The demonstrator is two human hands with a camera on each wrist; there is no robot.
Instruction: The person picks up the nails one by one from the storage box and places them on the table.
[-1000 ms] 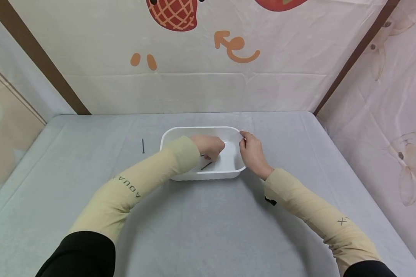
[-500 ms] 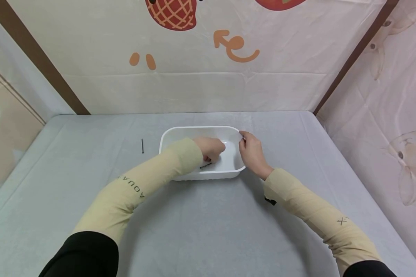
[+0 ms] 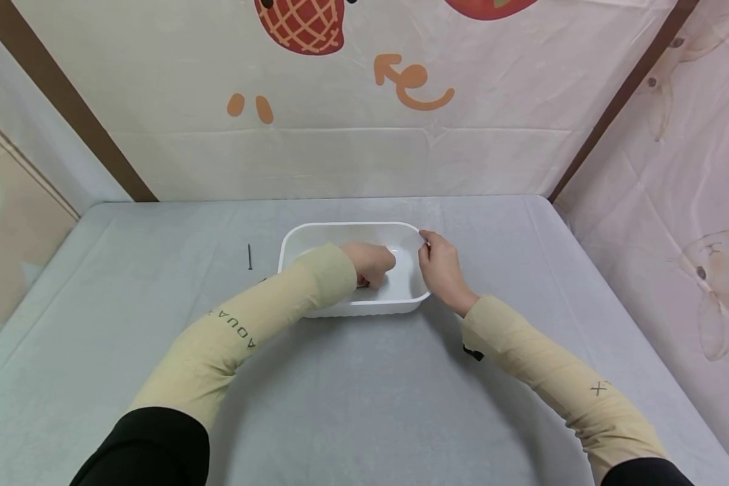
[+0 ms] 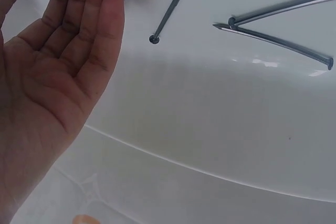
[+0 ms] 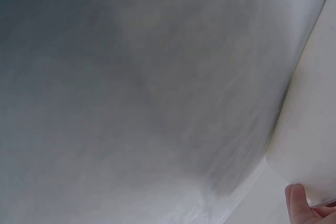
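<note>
As right hand (image 3: 443,270) grips tray (image 3: 395,308), left hand (image 3: 372,262) curled, hold unclear, nail (image 4: 171,10) slanting, head toward far wall (image 4: 199,108)

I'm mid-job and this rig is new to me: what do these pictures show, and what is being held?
There's no machine: a person works with two bare hands. The head picture comes from a camera worn on the head, looking forward and down; the other two come from cameras on the wrists. On the grey-covered table stands a white tray, with a dark nail lying to its left. The right hand has its grip on the tray's right rim. The left hand is inside the tray, fingers curled; its wrist picture shows four nails beside it, one partly behind the fingers, but not whether it holds any. The right-wrist picture is mostly blurred grey, with part of that hand at lower right.
</note>
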